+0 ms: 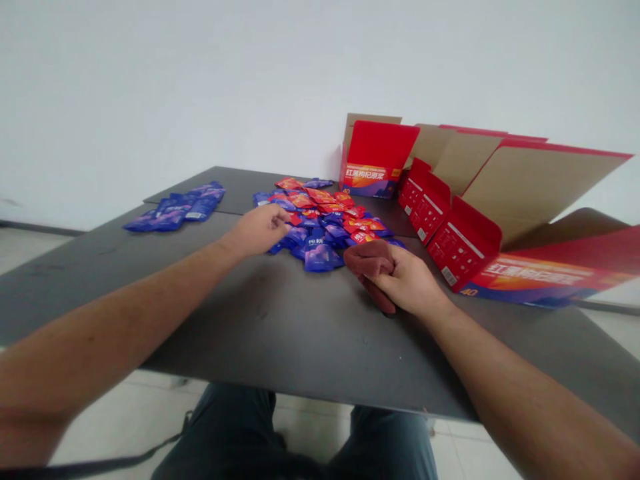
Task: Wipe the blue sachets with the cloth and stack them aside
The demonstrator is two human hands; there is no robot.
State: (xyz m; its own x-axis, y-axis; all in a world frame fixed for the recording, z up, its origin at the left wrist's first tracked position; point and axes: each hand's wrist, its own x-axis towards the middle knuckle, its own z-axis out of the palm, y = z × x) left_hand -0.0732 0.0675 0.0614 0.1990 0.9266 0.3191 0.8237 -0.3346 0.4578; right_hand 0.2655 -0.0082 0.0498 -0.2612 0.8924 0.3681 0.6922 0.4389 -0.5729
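Note:
A heap of small red and blue sachets (325, 217) lies in the middle of the dark table (280, 333). My left hand (260, 229) reaches into the heap's left edge, fingers curled and pinching at a sachet there. My right hand (407, 283) rests on the table just right of the heap, closed on a bunched dark red cloth (371, 261).
A second small pile of blue sachets (175, 207) lies at the far left of the table. Open red cardboard boxes (450, 227) with raised flaps stand along the right and back. A white wall is behind. My knees show below the table's near edge.

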